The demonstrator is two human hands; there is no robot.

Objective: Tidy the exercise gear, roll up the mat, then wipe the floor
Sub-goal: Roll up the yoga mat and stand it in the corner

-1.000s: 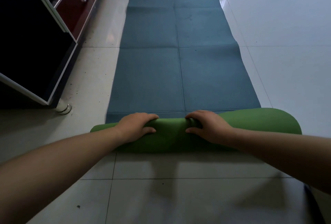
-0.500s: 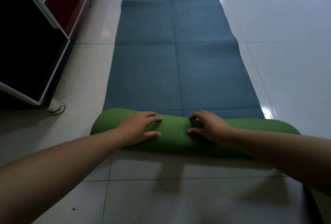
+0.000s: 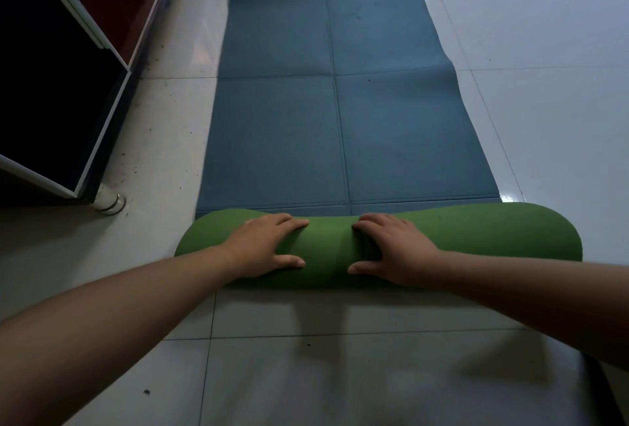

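Green outside, the rolled end of the mat (image 3: 476, 235) lies across the tiled floor (image 3: 340, 374). Its blue flat part stretches far away. Left hand (image 3: 265, 245) and right hand (image 3: 394, 252) press down on the roll, spread out, thumbs nearest.

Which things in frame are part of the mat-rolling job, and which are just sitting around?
In the job:
- blue foam mat with green underside, and its rolled green end
- left hand and right hand, both pressing on the roll
- pale tiled floor

Just lying about:
- black cabinet with white edging
- its white round foot
- dark red drawer with metal handle
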